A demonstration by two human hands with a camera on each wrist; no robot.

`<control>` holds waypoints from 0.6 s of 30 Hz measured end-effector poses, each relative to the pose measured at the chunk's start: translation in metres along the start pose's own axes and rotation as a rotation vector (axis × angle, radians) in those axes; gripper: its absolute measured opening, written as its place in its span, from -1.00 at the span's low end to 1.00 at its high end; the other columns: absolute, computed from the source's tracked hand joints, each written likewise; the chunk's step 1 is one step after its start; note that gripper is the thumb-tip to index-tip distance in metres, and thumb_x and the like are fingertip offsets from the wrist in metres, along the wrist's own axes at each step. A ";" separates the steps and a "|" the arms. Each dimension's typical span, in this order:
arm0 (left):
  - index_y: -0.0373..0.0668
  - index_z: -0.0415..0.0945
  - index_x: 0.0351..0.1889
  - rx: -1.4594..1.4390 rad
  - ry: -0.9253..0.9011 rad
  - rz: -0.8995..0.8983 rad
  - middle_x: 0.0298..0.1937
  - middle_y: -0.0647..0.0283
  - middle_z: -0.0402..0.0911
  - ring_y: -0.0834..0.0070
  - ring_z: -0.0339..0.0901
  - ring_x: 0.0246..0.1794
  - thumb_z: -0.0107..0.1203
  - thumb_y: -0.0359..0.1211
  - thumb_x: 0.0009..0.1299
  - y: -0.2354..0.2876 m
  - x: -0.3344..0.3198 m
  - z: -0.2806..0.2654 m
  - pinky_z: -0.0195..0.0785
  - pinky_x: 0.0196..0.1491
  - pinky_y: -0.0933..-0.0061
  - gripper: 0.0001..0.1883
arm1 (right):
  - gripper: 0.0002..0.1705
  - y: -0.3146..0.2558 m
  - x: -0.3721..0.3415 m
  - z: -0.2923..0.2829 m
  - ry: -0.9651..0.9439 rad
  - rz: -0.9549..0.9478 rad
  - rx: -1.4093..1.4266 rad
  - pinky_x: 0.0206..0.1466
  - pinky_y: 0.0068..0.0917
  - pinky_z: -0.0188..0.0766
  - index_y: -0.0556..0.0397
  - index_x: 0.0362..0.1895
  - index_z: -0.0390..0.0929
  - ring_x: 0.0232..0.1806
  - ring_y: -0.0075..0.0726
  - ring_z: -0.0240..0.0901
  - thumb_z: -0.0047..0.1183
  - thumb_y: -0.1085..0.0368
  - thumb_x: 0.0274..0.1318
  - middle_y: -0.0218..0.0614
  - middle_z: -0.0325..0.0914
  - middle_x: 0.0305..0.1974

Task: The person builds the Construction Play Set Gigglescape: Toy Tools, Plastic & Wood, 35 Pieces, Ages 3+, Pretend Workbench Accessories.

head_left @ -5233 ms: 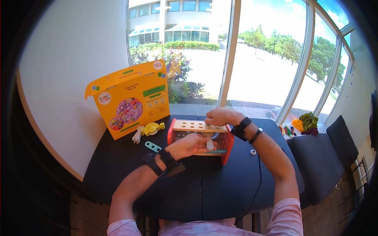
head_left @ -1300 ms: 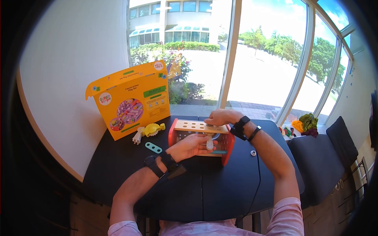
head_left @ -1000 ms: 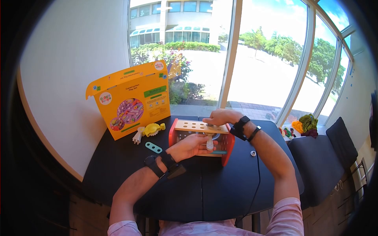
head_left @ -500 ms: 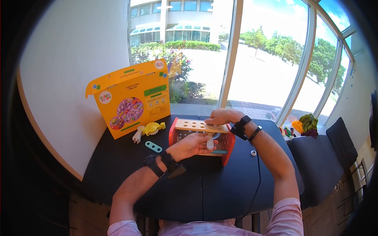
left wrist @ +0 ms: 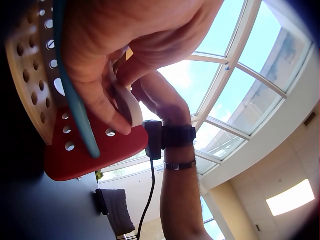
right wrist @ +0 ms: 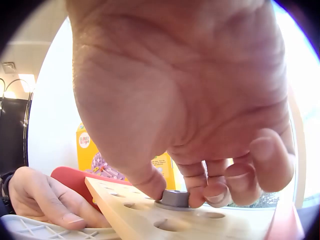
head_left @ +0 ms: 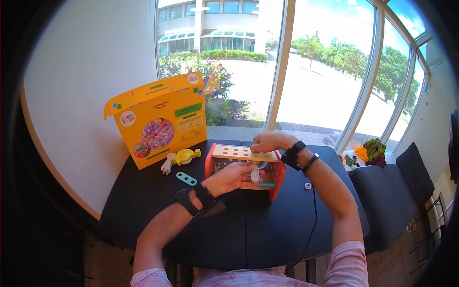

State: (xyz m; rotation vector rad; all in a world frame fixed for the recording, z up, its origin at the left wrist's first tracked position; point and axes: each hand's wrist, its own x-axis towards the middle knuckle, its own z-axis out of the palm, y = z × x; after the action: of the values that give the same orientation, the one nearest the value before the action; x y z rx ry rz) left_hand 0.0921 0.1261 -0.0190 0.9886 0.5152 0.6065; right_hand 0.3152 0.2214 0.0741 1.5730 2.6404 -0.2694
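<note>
A wooden toy workbench with red end panels (head_left: 276, 184) and a holed plank (head_left: 234, 152) on top stands on the dark table. Over the plank's right part is my right hand (head_left: 271, 142); in the right wrist view its thumb and finger pinch a grey hex bolt head (right wrist: 175, 199) seated at the plank's surface. Below the plank, my left hand (head_left: 232, 176) holds a pale toy wrench (head_left: 255, 174) by its crosshatched handle, fingers curled about it. The wrench's upper end lies under the plank, partly hidden. A teal bar (left wrist: 80, 110) of the workbench runs beside the left fingers.
An open orange box (head_left: 158, 122) stands at the back left. Before it lie a yellow toy piece (head_left: 185, 156), a white piece (head_left: 167, 164) and a teal strip with three holes (head_left: 186, 179). At right are a small white round piece (head_left: 308, 186) and a black cable (head_left: 314, 217).
My right hand has lowered slightly toward the plank since the earliest frame, and its fingers have shifted on the bolt. The workbench has moved slightly right. My left hand keeps holding the wrench.
</note>
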 end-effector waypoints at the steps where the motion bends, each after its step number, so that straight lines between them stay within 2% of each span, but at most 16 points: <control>1: -0.16 0.38 0.62 0.002 -0.002 -0.007 0.38 0.10 0.72 0.29 0.79 0.28 -0.05 -0.20 0.90 0.001 -0.001 0.000 0.73 0.36 0.17 -0.56 | -0.16 0.000 0.000 0.000 -0.002 -0.013 0.011 0.08 0.08 0.64 0.17 0.07 0.87 -0.02 0.25 0.79 -0.05 -0.40 0.58 0.12 0.87 -0.06; 3: -0.15 0.35 0.64 0.008 -0.007 -0.023 0.39 0.14 0.72 0.30 0.76 0.35 -0.04 -0.23 0.90 0.003 -0.002 0.001 0.69 0.40 0.18 -0.55 | -0.17 0.000 0.001 -0.002 -0.074 0.028 0.044 0.09 0.06 0.64 0.16 0.11 0.86 -0.01 0.24 0.79 -0.03 -0.39 0.58 0.11 0.86 -0.05; 6: -0.15 0.35 0.63 0.007 0.000 -0.024 0.39 0.13 0.72 0.29 0.76 0.35 -0.04 -0.23 0.90 0.003 -0.002 0.003 0.69 0.41 0.17 -0.56 | -0.21 -0.015 -0.002 -0.014 -0.150 0.156 -0.048 0.10 0.02 0.64 0.15 0.20 0.83 0.02 0.17 0.78 -0.01 -0.35 0.58 0.09 0.86 -0.01; 9: -0.19 0.40 0.58 0.005 0.011 0.002 0.37 0.07 0.72 0.28 0.80 0.24 -0.05 -0.22 0.90 0.001 -0.001 0.003 0.74 0.37 0.14 -0.58 | -0.22 -0.007 -0.004 -0.008 -0.095 0.010 -0.072 0.12 0.00 0.64 0.14 0.26 0.79 0.04 0.13 0.78 0.00 -0.33 0.60 0.05 0.86 0.04; 12: -0.19 0.40 0.58 0.003 0.006 0.000 0.36 0.07 0.72 0.28 0.80 0.24 -0.03 -0.22 0.89 0.001 -0.002 0.003 0.74 0.37 0.15 -0.58 | -0.25 0.000 0.000 -0.003 -0.110 -0.013 0.041 0.13 0.01 0.64 0.12 0.25 0.80 0.05 0.14 0.78 -0.01 -0.31 0.63 0.02 0.86 0.07; 15: -0.19 0.40 0.59 0.009 0.016 -0.006 0.37 0.08 0.72 0.28 0.80 0.24 -0.03 -0.21 0.89 0.002 -0.003 0.004 0.74 0.37 0.15 -0.57 | -0.27 -0.003 -0.003 -0.005 -0.125 0.000 0.039 0.15 0.02 0.65 0.10 0.25 0.80 0.07 0.17 0.78 -0.02 -0.30 0.65 -0.01 0.86 0.10; 18: -0.19 0.37 0.61 0.024 0.011 -0.013 0.39 0.11 0.72 0.28 0.76 0.34 -0.06 -0.23 0.90 0.002 -0.002 0.003 0.69 0.41 0.16 -0.57 | -0.28 -0.008 -0.011 -0.006 -0.065 -0.003 0.043 0.16 0.04 0.64 0.06 0.16 0.84 0.04 0.12 0.80 -0.03 -0.31 0.61 -0.06 0.88 -0.02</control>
State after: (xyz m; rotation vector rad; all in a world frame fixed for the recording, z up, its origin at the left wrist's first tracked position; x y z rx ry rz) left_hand 0.0918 0.1237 -0.0151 1.0045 0.5389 0.5957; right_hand 0.3139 0.2094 0.0820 1.5456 2.6049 -0.3733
